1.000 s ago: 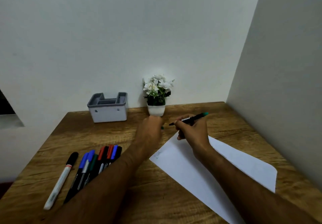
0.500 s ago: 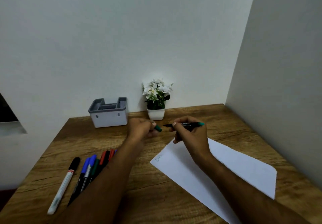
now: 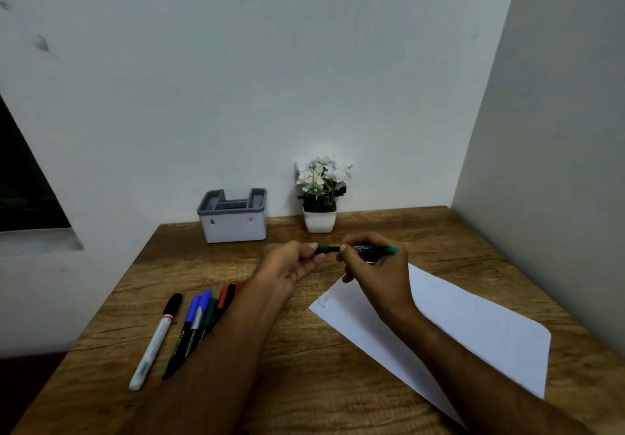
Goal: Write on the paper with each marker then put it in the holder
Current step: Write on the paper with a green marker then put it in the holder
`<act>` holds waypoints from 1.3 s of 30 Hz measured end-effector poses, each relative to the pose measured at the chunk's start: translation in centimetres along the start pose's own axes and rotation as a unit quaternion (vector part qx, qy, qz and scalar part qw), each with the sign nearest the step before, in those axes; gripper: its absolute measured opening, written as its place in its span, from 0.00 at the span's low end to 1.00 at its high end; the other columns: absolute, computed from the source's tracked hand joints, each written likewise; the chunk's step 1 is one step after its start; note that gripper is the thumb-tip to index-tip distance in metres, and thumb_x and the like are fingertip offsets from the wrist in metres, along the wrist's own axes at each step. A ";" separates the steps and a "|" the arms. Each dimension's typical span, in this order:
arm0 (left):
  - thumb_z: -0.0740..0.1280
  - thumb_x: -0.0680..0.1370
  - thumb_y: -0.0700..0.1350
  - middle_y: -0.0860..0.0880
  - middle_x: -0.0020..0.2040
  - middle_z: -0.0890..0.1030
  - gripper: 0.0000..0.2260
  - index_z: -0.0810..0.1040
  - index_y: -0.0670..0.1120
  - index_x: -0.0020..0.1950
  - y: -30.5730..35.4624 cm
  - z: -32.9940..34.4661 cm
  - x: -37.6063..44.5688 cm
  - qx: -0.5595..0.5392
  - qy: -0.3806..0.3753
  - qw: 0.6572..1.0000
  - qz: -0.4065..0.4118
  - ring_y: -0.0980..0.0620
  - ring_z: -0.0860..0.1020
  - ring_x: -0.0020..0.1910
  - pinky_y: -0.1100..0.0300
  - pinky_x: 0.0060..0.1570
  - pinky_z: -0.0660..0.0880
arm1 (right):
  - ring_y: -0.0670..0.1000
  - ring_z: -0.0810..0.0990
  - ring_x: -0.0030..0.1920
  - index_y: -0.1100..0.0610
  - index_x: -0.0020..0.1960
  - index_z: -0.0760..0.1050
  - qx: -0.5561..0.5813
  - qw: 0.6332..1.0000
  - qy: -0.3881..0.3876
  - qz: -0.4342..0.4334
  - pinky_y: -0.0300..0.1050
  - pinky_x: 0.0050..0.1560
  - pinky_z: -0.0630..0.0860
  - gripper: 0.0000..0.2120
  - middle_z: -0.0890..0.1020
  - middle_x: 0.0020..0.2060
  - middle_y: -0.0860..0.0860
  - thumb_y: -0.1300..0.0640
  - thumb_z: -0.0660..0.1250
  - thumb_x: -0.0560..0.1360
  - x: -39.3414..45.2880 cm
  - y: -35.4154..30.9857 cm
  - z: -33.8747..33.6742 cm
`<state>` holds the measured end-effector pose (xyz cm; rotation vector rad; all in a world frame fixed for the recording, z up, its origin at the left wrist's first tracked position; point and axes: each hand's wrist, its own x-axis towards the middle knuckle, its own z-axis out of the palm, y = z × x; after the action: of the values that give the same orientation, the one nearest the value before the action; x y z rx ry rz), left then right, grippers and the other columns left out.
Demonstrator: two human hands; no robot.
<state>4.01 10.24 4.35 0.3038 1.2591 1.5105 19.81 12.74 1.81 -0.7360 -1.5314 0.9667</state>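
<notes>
My right hand grips a black marker with green ends, held level above the table. My left hand pinches the green cap, which sits on the marker's left tip. A white sheet of paper lies slanted below my right hand, with a small scribble at its left corner. The grey and white holder stands by the back wall, to the left of my hands. Several more markers lie in a row on the left of the table, partly hidden by my left forearm.
A small white pot of white flowers stands by the back wall, just behind my hands. A white marker with a black cap lies leftmost in the row. A wall borders the wooden table on the right.
My hands have come together: the green cap in my left hand has met the marker's tip, which a second ago was bare. Both hands have risen slightly off the paper.
</notes>
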 end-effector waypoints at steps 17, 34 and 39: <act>0.63 0.76 0.26 0.39 0.40 0.80 0.07 0.79 0.32 0.49 0.0 0.5 -0.7 -0.015 0.033 0.998 0.044 0.46 0.82 0.37 0.60 0.36 0.82 | 0.55 0.83 0.31 0.64 0.44 0.86 0.060 0.998 -0.001 0.003 0.45 0.34 0.81 0.02 0.86 0.35 0.56 0.67 0.77 0.72 0.9 0.2 1.1; 0.71 0.74 0.29 0.42 0.48 0.84 0.15 0.78 0.39 0.59 5.8 -2.1 0.0 0.001 0.104 0.963 0.250 0.53 0.82 0.41 0.62 0.42 0.82 | 0.49 0.81 0.51 0.58 0.61 0.81 -0.285 0.949 -0.129 0.027 0.33 0.42 0.71 0.16 0.84 0.51 0.51 0.54 0.75 0.75 2.6 2.2 7.2; 0.74 0.72 0.33 0.44 0.44 0.86 0.15 0.80 0.39 0.59 9.6 -3.1 1.8 0.123 0.150 0.914 0.356 0.49 0.85 0.45 0.56 0.47 0.82 | 0.54 0.77 0.61 0.59 0.66 0.77 -0.425 0.872 -0.225 -0.087 0.43 0.56 0.73 0.18 0.78 0.60 0.55 0.50 0.68 0.80 3.7 1.9 8.7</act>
<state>-4.33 11.54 10.19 0.7857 1.6982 2.0684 10.47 15.18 1.53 -0.9862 -2.4407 0.2827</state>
